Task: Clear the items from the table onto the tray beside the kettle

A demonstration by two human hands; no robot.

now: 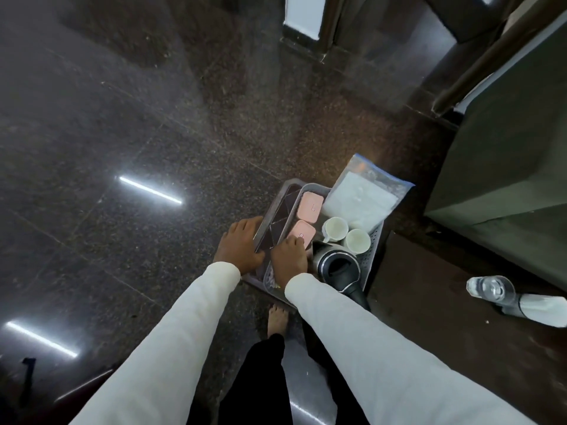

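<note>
Grey perforated tray (376,243) held over the dark floor (122,133), packed with two pink boxes (311,207), two white cups (336,229), a black kettle (337,266) and a clear bag (362,194). Left hand (241,248) gripping a darker tray (276,204) tucked under it, fingers (245,228) curled over its rim. Right hand (290,259) flat on the near pink box, fingers together. Glass bottle (503,297) lying on the dark table (445,317) well off to the right

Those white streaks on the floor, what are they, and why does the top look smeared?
Head view: the streaks are ceiling lights mirrored in the glossy floor; the upper part is motion-blurred and bent by the wide lens, while the tray, cups and kettle stay fairly sharp.
</note>
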